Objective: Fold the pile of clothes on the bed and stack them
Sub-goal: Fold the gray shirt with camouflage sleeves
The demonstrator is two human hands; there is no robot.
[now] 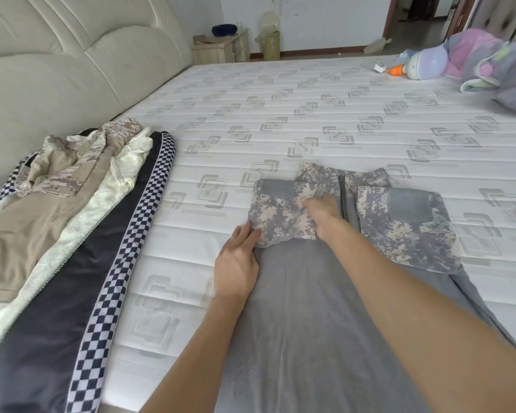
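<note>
The grey camo combat shirt (325,293) lies flat on the mattress (280,108), left sleeve (283,216) folded in. Left hand (236,263) presses flat on the edge; right hand (322,213) pinches the sleeve fabric. I'd smooth that crease, then mirror it on the other sleeve. 3 unfolded garments (57,219) wait to the left.

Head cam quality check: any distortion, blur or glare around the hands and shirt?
Head view: wide-angle bowing, mattress seams curve; soft even daylight, no glare, faint shadows; left hand, right hand and camouflage shirt fairly sharp; far bundle at the corner softer and stretched.
</note>
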